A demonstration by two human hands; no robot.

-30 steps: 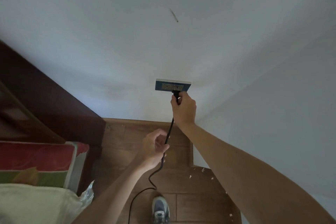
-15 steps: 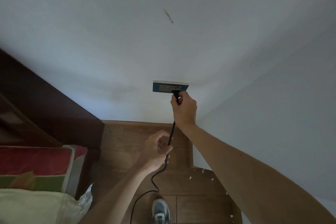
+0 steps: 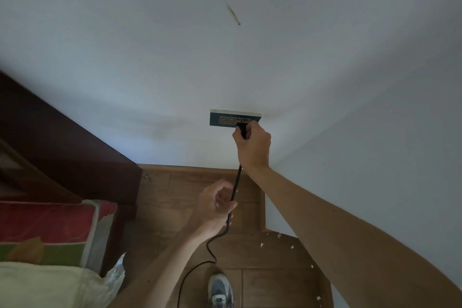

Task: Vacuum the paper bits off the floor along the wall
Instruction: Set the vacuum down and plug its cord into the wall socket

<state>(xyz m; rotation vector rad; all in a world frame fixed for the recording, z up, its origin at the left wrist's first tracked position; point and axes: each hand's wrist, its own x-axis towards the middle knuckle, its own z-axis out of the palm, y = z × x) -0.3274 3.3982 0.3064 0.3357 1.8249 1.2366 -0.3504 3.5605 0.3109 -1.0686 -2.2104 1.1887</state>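
White wall (image 3: 175, 57) fills my view, little changed; my right hand (image 3: 253, 149) still pinches the plug (image 3: 242, 129) at the socket (image 3: 226, 120); my left hand (image 3: 216, 207) curls loosely round the cord (image 3: 236, 187); paper bits (image 3: 279, 234) lie untouched on the floor (image 3: 170, 207) by the right-hand wall (image 3: 375, 157), so vacuuming waits.

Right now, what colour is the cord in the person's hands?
Black. The head view shows the cord best, against the wooden floor.

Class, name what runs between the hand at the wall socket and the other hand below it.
In the head view, a stretch of black cord runs from the right hand, gripping the plug at the socket, down to the left hand.
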